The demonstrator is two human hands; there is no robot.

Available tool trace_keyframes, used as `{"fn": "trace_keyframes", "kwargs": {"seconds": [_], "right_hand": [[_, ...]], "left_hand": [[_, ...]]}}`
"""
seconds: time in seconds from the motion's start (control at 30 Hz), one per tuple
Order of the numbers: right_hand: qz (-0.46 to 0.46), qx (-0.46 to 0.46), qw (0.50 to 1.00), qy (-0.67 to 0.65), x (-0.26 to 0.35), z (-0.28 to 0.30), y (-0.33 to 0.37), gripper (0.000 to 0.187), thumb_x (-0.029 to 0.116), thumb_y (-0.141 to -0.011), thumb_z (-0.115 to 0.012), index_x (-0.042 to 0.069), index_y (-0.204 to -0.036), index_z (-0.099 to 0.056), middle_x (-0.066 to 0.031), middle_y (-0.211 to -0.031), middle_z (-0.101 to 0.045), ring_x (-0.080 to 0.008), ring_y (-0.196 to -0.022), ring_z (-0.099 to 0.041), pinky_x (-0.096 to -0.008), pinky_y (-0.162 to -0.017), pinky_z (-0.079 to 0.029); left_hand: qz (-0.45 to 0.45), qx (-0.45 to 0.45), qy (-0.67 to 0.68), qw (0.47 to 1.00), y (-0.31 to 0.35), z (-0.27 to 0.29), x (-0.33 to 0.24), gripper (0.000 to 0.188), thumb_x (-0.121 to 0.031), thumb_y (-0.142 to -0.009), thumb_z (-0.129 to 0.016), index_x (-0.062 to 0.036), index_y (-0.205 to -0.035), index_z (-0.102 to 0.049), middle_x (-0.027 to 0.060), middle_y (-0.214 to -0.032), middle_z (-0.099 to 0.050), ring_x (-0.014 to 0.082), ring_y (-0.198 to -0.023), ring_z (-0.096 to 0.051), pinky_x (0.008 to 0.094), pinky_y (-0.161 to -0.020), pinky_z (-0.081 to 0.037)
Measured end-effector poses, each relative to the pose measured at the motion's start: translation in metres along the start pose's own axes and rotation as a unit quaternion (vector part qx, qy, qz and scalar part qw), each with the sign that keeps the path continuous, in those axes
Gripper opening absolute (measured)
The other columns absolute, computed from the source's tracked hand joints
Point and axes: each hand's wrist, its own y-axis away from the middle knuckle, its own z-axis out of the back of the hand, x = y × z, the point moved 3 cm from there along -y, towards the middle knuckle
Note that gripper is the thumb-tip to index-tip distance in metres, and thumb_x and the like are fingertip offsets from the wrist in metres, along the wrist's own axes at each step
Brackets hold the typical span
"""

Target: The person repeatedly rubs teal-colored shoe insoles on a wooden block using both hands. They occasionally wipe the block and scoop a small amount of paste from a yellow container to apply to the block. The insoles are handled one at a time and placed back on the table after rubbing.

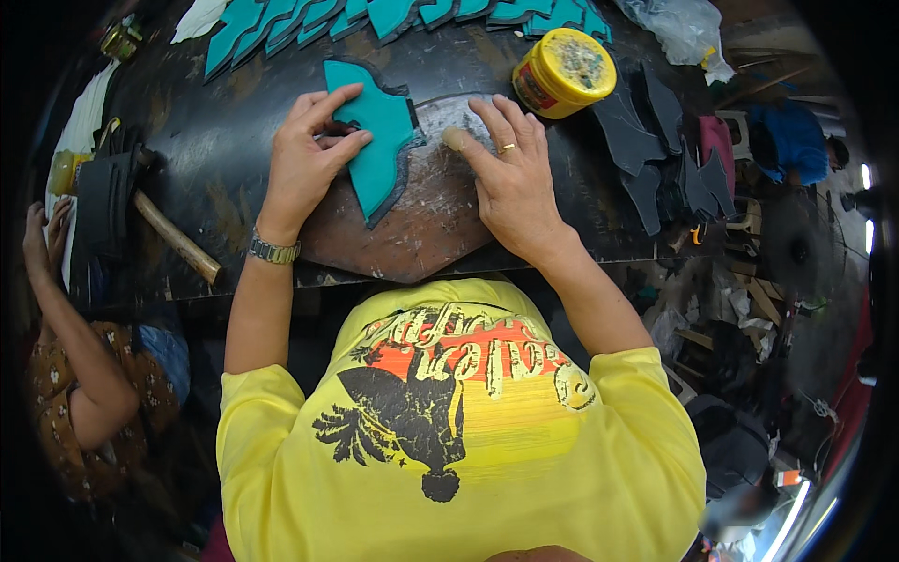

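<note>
My left hand point(307, 167) pinches the left edge of a teal cut piece point(382, 117) with a dark border, its thumb and fingers lying over that edge. The piece stands slightly tilted above a worn brown board point(389, 242) on the table. To the right, my right hand point(518, 183) hovers over the board with its fingers apart, and the thumb tip looks coated with something pale yellow. No object shows between its fingers. Beyond that hand stands a yellow tub point(567, 73), its top crusted with residue.
Several teal pieces with dark edges point(389, 17) line the far side of the black table point(225, 112). Dark grey cut pieces point(637, 140) lie at the right. A wooden-handled hammer point(178, 239) rests at the left, near another person's hands point(49, 239). Clear plastic point(679, 28) sits at the far right.
</note>
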Motion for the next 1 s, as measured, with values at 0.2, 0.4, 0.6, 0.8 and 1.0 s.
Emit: {"fn": "trace_keyframes", "kwargs": {"seconds": [0.2,0.4,0.6,0.8,1.0], "right_hand": [[-0.011,0.06,0.998,-0.01,0.009,-0.023,0.001,0.047,0.038,-0.094,-0.063,0.019,-0.137,-0.059,-0.0132,-0.152,-0.043,-0.0376,-0.147,-0.029,-0.0649,-0.116,-0.02],[0.026,0.117,0.992,0.04,0.022,-0.037,-0.002,0.073,0.066,-0.091,-0.054,0.017,-0.145,-0.053,-0.0126,-0.158,-0.038,-0.0372,-0.152,-0.022,-0.0716,-0.116,-0.012],[0.06,0.179,0.982,-0.003,0.024,-0.028,0.011,0.072,0.067,-0.091,-0.052,0.028,-0.151,-0.047,-0.0099,-0.162,-0.033,-0.036,-0.154,-0.018,-0.0712,-0.117,-0.008],[0.082,0.207,0.974,-0.043,0.049,-0.022,0.025,0.066,0.063,-0.091,-0.056,0.029,-0.148,-0.05,-0.0104,-0.163,-0.031,-0.0361,-0.155,-0.015,-0.073,-0.116,-0.007],[0.088,0.188,0.969,-0.136,0.056,-0.028,0.012,0.056,0.062,-0.093,-0.056,0.031,-0.139,-0.059,-0.0096,-0.165,-0.028,-0.0374,-0.155,-0.011,-0.0691,-0.118,-0.004]], "left_hand": [[-0.008,0.003,-0.01,1.0,0.0,0.0,0.0,0.05,0.0,-0.082,-0.077,-0.0067,-0.131,-0.067,0.005,-0.117,-0.057,0.0113,-0.091,-0.064,0.0223,-0.076,-0.06],[-0.013,0.005,-0.015,1.0,0.0,0.0,0.003,0.05,0.0,-0.083,-0.077,-0.0073,-0.132,-0.066,0.0044,-0.117,-0.056,0.0113,-0.093,-0.062,0.0221,-0.077,-0.059],[-0.015,0.013,-0.007,1.0,0.001,0.0,0.005,0.052,0.0,-0.084,-0.076,-0.0077,-0.134,-0.065,0.0018,-0.118,-0.055,0.0089,-0.095,-0.058,0.021,-0.079,-0.057],[-0.012,0.011,-0.012,1.0,0.001,0.0,0.007,0.051,0.0,-0.084,-0.076,-0.0079,-0.133,-0.065,0.0016,-0.119,-0.055,0.0088,-0.095,-0.058,0.0211,-0.08,-0.057],[-0.012,0.014,-0.012,1.0,-0.001,0.0,0.006,0.051,0.0,-0.084,-0.076,-0.0084,-0.134,-0.065,0.0034,-0.12,-0.056,0.0106,-0.095,-0.062,0.0224,-0.081,-0.059]]}}
